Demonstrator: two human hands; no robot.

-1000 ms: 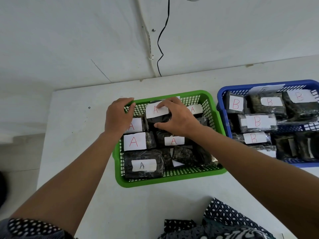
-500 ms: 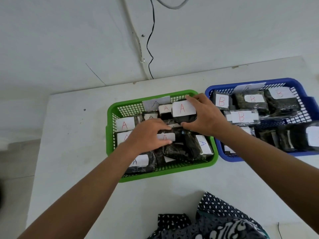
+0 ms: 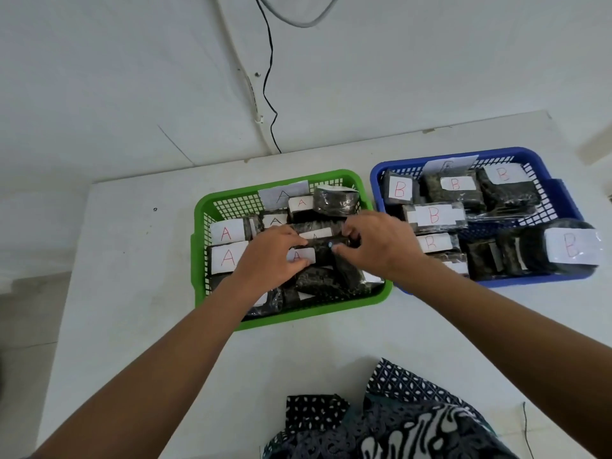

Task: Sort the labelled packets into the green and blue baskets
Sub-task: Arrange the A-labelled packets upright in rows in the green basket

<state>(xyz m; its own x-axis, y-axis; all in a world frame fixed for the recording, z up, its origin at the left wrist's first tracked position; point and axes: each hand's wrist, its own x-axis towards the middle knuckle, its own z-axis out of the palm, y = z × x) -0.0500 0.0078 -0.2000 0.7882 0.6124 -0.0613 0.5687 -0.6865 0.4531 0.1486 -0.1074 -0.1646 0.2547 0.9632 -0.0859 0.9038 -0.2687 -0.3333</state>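
A green basket [image 3: 205, 207] sits at the table's middle, filled with several dark packets carrying white "A" labels. To its right stands a blue basket [image 3: 563, 190] with several dark packets labelled "B". Both my hands are inside the green basket. My left hand [image 3: 268, 256] and my right hand [image 3: 381, 246] pinch the two ends of one dark packet [image 3: 326, 248] with an "A" label, lying among the others in the basket's middle. Another dark packet [image 3: 334, 200] leans at the back right corner with its label hidden.
The baskets stand on a white table [image 3: 132, 293] against a white wall. A black cable [image 3: 270, 77] and a white conduit run down the wall behind the green basket. Patterned dark cloth [image 3: 381, 422] lies at the near edge of the table.
My right hand let go of the "A" packet at the back right corner and came down to the basket's middle. My left hand shifted slightly; both now pinch one packet. The camera view moved.
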